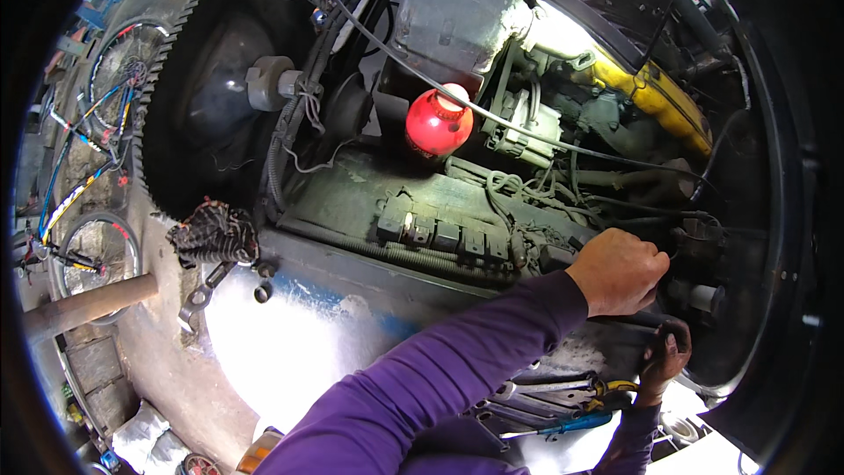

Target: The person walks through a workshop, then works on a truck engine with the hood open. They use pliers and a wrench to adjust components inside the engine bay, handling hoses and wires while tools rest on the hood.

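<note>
My left arm, in a purple sleeve, crosses the front edge of an engine bay. My left hand (620,273) is closed in a fist at the right side of the bay, near dark hoses and fittings. What it grips is hidden. Below it, my right hand (665,359) has its fingers curled beside a dark bar-like part (635,318); I cannot make out what they hold. Left of my hands, a row of small black relay-like blocks (444,236) sits among wires (514,189). Farther back stands a shiny red round container (439,123) with a pale top.
Wrenches (563,391) and a blue-handled tool (576,423) lie below my left forearm. A striped rag (214,233), a spanner (204,297) and a small socket (263,292) rest on the left ledge. A thin cable (563,137) spans the bay. Bicycles (83,185) stand at far left.
</note>
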The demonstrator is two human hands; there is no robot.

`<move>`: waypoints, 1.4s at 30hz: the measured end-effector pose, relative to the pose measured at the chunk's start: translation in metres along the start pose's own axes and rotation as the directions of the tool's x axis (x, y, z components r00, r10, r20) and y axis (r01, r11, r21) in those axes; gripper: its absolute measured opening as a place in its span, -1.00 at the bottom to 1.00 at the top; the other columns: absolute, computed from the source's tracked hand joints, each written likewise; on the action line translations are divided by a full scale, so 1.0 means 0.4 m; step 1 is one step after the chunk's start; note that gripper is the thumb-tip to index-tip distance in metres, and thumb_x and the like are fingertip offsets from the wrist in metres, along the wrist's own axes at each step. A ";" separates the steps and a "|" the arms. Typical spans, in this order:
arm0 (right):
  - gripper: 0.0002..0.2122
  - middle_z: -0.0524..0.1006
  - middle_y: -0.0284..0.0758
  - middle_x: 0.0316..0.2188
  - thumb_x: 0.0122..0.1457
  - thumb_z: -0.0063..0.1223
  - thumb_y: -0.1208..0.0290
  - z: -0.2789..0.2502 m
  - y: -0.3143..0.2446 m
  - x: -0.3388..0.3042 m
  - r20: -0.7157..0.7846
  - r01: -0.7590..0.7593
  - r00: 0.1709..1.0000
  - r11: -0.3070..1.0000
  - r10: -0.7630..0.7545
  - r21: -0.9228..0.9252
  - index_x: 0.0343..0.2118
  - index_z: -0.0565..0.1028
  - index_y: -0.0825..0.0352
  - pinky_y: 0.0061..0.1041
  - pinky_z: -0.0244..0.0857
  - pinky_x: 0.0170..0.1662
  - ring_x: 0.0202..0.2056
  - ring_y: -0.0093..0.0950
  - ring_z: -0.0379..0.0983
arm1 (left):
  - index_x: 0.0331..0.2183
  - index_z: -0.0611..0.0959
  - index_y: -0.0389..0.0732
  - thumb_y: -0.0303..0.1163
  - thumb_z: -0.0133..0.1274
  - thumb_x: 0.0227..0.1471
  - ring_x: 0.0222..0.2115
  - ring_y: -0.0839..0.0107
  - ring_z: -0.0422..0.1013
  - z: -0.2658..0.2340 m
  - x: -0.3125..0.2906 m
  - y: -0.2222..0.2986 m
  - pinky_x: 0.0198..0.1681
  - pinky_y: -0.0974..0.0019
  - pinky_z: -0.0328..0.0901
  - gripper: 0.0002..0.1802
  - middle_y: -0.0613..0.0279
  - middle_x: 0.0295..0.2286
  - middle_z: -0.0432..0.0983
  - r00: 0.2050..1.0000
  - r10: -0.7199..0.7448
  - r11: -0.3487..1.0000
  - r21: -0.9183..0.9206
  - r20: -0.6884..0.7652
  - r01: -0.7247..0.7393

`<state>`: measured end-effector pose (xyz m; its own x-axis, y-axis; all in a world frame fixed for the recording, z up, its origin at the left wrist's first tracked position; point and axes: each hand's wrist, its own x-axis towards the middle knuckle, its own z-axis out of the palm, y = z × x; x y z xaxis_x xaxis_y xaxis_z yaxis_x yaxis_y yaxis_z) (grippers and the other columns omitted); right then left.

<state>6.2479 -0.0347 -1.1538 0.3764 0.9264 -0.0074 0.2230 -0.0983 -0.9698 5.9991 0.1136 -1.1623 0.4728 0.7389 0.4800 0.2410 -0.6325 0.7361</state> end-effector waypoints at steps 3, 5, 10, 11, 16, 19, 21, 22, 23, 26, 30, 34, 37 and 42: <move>-0.62 0.47 -0.33 -0.45 0.12 0.18 0.13 0.014 -0.017 -0.003 -0.026 -0.047 0.999 0.998 0.048 0.043 -0.21 0.49 0.39 -0.68 0.11 -0.61 -0.64 -0.67 0.28 | -0.46 0.56 -0.20 -0.27 0.28 -0.18 -0.44 0.09 0.55 -0.003 0.004 0.005 -0.38 0.07 0.44 -0.73 0.15 -0.52 0.54 1.000 -0.025 0.998 -0.050 0.000 0.025; -0.63 0.47 -0.35 -0.45 0.12 0.16 0.13 0.032 -0.047 0.006 -0.018 -0.097 0.995 0.995 0.097 -0.013 -0.21 0.50 0.37 -0.69 0.11 -0.61 -0.60 -0.67 0.30 | -0.45 0.56 -0.20 -0.29 0.27 -0.18 -0.44 0.08 0.55 -0.004 0.007 0.004 -0.38 0.06 0.44 -0.74 0.14 -0.51 0.54 0.998 -0.057 0.997 -0.049 0.015 0.058; -0.79 0.52 -0.36 -0.46 0.20 0.07 0.32 0.117 -0.175 0.110 0.164 -0.095 0.960 0.816 0.227 -0.571 -0.28 0.52 0.39 -0.57 0.28 -0.40 -0.45 -0.55 0.44 | -0.39 0.55 -0.21 -0.35 0.22 -0.11 -0.42 0.08 0.53 -0.014 0.027 0.004 -0.36 0.07 0.42 -0.78 0.13 -0.48 0.50 0.989 -0.097 0.992 -0.086 -0.113 0.087; -0.82 0.54 -0.34 -0.47 0.20 0.06 0.36 0.153 -0.186 0.145 0.397 0.308 0.918 0.641 -0.005 -0.703 -0.29 0.53 0.41 -0.50 0.35 -0.30 -0.40 -0.49 0.49 | -0.36 0.55 -0.23 -0.37 0.21 -0.09 -0.40 0.08 0.52 -0.017 0.034 0.005 -0.34 0.08 0.41 -0.77 0.13 -0.46 0.50 0.978 -0.092 0.992 -0.100 -0.188 0.074; -0.71 0.53 -0.17 -0.19 0.22 0.04 0.36 0.426 -0.099 0.318 0.729 0.635 0.654 0.670 -0.202 -0.384 -0.02 0.46 0.34 -0.29 0.36 0.00 -0.09 -0.24 0.48 | -0.14 0.56 -0.29 -0.39 0.14 0.02 -0.30 0.05 0.44 -0.048 0.051 0.007 -0.20 0.09 0.35 -0.66 0.03 -0.35 0.45 0.880 -0.061 0.991 -0.133 -0.471 -0.003; -0.71 0.52 -0.07 -0.09 0.22 0.00 0.34 0.631 0.014 0.456 0.646 0.607 0.744 0.232 0.171 -0.760 -0.03 0.46 0.31 -0.12 0.36 0.01 -0.01 -0.08 0.45 | -0.07 0.52 -0.32 -0.32 0.12 0.07 -0.24 0.03 0.40 -0.067 0.052 -0.005 -0.14 0.06 0.30 -0.60 0.01 -0.29 0.42 0.861 -0.090 0.984 -0.179 -0.501 -0.002; -0.75 0.54 -0.01 -0.13 0.23 -0.04 0.35 0.690 0.054 0.545 0.653 0.605 0.733 0.255 0.190 -0.754 -0.10 0.50 0.33 -0.10 0.35 0.02 -0.03 -0.01 0.45 | -0.07 0.53 -0.33 -0.32 0.11 0.09 -0.26 0.03 0.42 -0.070 0.051 -0.008 -0.15 0.07 0.32 -0.60 -0.01 -0.30 0.45 0.867 -0.128 0.979 -0.204 -0.482 0.031; -0.77 0.54 0.01 -0.17 0.23 -0.06 0.36 0.717 0.074 0.578 0.652 0.597 0.743 0.292 0.151 -0.747 -0.14 0.51 0.35 -0.11 0.35 0.01 -0.07 0.00 0.46 | -0.07 0.53 -0.33 -0.30 0.11 0.10 -0.28 0.04 0.41 -0.070 0.051 -0.010 -0.18 0.08 0.32 -0.60 0.00 -0.31 0.44 0.861 -0.094 0.983 -0.183 -0.501 0.001; -0.78 0.55 0.03 -0.22 0.24 -0.07 0.37 0.735 0.093 0.599 0.619 0.560 0.776 0.319 0.121 -0.765 -0.18 0.51 0.37 -0.11 0.35 0.00 -0.11 0.02 0.47 | -0.07 0.53 -0.33 -0.31 0.10 0.10 -0.28 0.04 0.41 -0.068 0.049 -0.010 -0.18 0.08 0.32 -0.60 0.00 -0.31 0.44 0.863 -0.088 0.981 -0.191 -0.497 -0.010; -0.77 0.54 0.08 -0.22 0.25 -0.08 0.36 0.754 0.134 0.642 0.593 0.530 0.804 0.497 -0.039 -0.686 -0.16 0.51 0.38 -0.13 0.35 0.01 -0.11 0.07 0.46 | -0.08 0.53 -0.33 -0.32 0.10 0.09 -0.30 0.04 0.41 -0.059 0.047 -0.011 -0.21 0.08 0.32 -0.62 0.00 -0.33 0.44 0.865 -0.082 0.975 -0.219 -0.495 -0.033; -0.76 0.53 0.08 -0.20 0.25 -0.08 0.36 0.764 0.178 0.674 0.572 0.544 0.813 0.494 -0.109 -0.679 -0.13 0.50 0.37 -0.12 0.34 0.01 -0.11 0.07 0.46 | -0.15 0.55 -0.30 -0.33 0.10 0.08 -0.31 0.02 0.43 -0.058 0.050 -0.027 -0.23 0.09 0.33 -0.68 0.02 -0.35 0.46 0.870 -0.121 0.981 -0.190 -0.479 0.032; -0.75 0.53 0.08 -0.19 0.26 -0.07 0.35 0.728 0.173 0.652 0.594 0.583 0.790 0.487 -0.153 -0.650 -0.11 0.49 0.36 -0.11 0.34 0.02 -0.11 0.08 0.46 | -0.25 0.57 -0.26 -0.32 0.15 0.01 -0.35 0.03 0.47 -0.060 0.050 -0.044 -0.28 0.08 0.37 -0.73 0.08 -0.39 0.49 0.903 -0.212 0.976 -0.028 -0.373 0.217; -0.69 0.51 0.05 -0.10 0.27 -0.04 0.31 0.654 0.105 0.571 0.600 0.495 0.788 0.434 0.141 -0.752 -0.01 0.46 0.36 -0.11 0.32 0.06 -0.01 0.06 0.42 | -0.30 0.60 -0.22 -0.28 0.20 -0.05 -0.41 0.05 0.50 -0.062 0.037 -0.038 -0.34 0.05 0.40 -0.72 0.11 -0.43 0.51 0.912 -0.364 0.918 0.095 -0.188 0.385; -0.74 0.60 -0.26 -0.13 0.27 0.01 0.46 0.407 -0.061 0.417 0.929 0.301 0.369 0.945 0.006 -0.126 -0.04 0.51 0.45 -0.44 0.33 0.06 -0.08 -0.46 0.49 | -0.49 0.67 -0.24 -0.14 0.19 -0.13 -0.46 -0.02 0.56 -0.086 0.040 -0.037 -0.38 0.01 0.44 -0.68 -0.01 -0.51 0.61 0.937 -0.337 0.918 0.189 -0.087 0.348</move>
<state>6.1588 0.1815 -1.1709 -0.6951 0.6794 -0.2349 0.4374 0.1404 -0.8882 5.9739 0.1428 -1.1490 0.2884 0.9262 0.2429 0.5462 -0.3675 0.7527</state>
